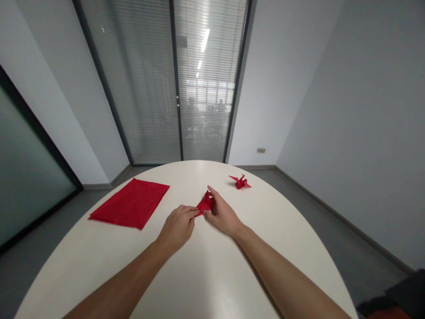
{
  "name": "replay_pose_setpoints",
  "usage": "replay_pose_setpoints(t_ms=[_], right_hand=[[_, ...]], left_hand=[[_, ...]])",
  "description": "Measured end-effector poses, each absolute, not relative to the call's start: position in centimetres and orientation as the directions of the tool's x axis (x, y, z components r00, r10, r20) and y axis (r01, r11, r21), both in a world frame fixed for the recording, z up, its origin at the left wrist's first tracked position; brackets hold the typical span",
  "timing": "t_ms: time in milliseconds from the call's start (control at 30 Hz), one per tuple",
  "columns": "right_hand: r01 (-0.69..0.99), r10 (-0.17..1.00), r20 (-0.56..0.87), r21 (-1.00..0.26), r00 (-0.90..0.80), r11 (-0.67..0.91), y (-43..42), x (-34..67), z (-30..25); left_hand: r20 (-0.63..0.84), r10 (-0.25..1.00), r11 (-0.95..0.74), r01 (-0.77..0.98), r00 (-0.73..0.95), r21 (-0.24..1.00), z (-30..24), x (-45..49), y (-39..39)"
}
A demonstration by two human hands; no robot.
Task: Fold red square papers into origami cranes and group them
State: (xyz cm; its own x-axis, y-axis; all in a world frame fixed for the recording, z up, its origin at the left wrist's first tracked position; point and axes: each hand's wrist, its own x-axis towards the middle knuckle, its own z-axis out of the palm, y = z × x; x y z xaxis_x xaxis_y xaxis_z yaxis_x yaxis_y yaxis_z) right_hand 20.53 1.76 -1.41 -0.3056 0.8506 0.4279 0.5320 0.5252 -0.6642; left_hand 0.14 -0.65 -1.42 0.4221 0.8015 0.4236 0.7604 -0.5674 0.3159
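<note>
A small piece of folded red paper (205, 203) sits between my two hands over the middle of the table. My left hand (177, 224) pinches its near left corner between thumb and fingers. On the other side, my right hand (224, 212) curls around the paper's right edge, thumb in front and fingers behind. One pointed flap of the paper stands up near the right fingers. The fingertips hide part of the folds. Beyond my right hand, a finished-looking red origami crane (241, 182) rests on the table with its wings spread.
A stack of flat red paper sheets (131, 204) lies at the left of the round white table (212, 283). The table's curved edge runs around the far side. Behind stand a glass partition with blinds (149, 88) and grey walls. Something dark (398, 297) shows at the lower right.
</note>
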Motion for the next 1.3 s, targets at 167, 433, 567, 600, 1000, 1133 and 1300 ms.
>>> replay_pose_setpoints(t_ms=[167,433,567,600,1000,1133,1300], right_hand=[[0.601,0.766,0.548,-0.501,-0.336,0.622,1.7,20.5,-1.2],[0.685,0.775,0.476,-0.396,-0.416,0.611,1.6,20.4,-1.1],[0.711,0.790,0.473,-0.391,-0.390,0.585,1.6,20.4,-0.9],[0.716,0.795,0.465,-0.390,-0.390,0.579,1.5,20.3,-0.8],[0.692,0.803,0.416,-0.422,-0.427,0.586,1.2,20.2,-0.3],[0.701,0.828,0.386,-0.450,-0.406,0.553,1.2,20.2,-0.5],[0.674,0.817,0.404,-0.470,-0.410,0.571,1.2,20.2,-0.6]], left_hand=[[0.423,0.812,-0.551,0.766,0.402,0.330,-1.0,0.3,-0.8],[0.415,0.816,-0.546,0.772,0.403,0.324,-0.8,0.4,-0.7],[0.400,0.821,-0.540,0.779,0.406,0.317,-0.8,0.3,-0.7],[0.399,0.822,-0.539,0.781,0.406,0.315,-0.8,0.3,-0.7],[0.408,0.838,-0.506,0.793,0.361,0.338,-0.9,0.1,-0.5],[0.406,0.838,-0.507,0.795,0.364,0.334,-1.0,0.2,-0.6],[0.397,0.840,-0.506,0.799,0.370,0.326,-0.9,0.2,-0.6]])
